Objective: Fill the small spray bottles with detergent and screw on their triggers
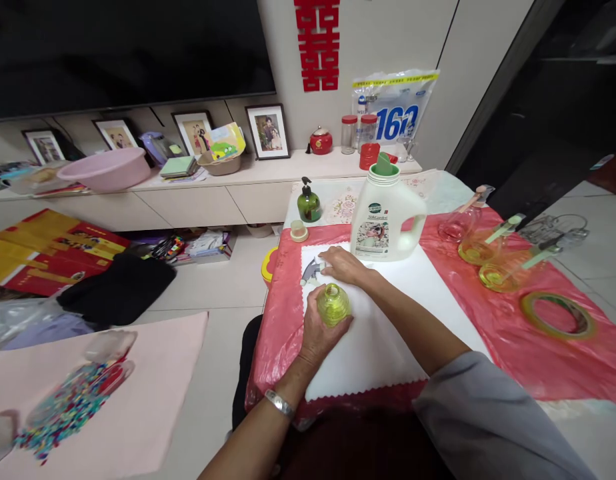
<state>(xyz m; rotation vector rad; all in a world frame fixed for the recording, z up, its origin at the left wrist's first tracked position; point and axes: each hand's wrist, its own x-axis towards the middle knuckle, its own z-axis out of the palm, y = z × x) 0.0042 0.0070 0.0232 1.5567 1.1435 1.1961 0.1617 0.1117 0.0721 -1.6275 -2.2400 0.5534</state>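
My left hand (319, 333) is wrapped round a yellow-green ribbed bottle (334, 305) with its mouth uncovered, held upright over a white scalloped-edge mat (373, 353). Just beyond it, my right hand (345, 265) has its fingers closed on a grey-and-white spray head (312, 271) near the mat's left edge. Behind my right hand stands a large white jug (387, 220) with a handle, a printed label and a green piece in its mouth. A pale round cap (299, 231) sits at the table's left, close to a green pump bottle (309, 203).
Several coloured spray bottles (499, 275) and a roll of tape (558, 315) stand or lie on the red plastic cover (518, 340) at right. At lower left, a pink surface (168, 373) bears scattered beads (71, 407). A cabinet (188, 208) runs along the wall.
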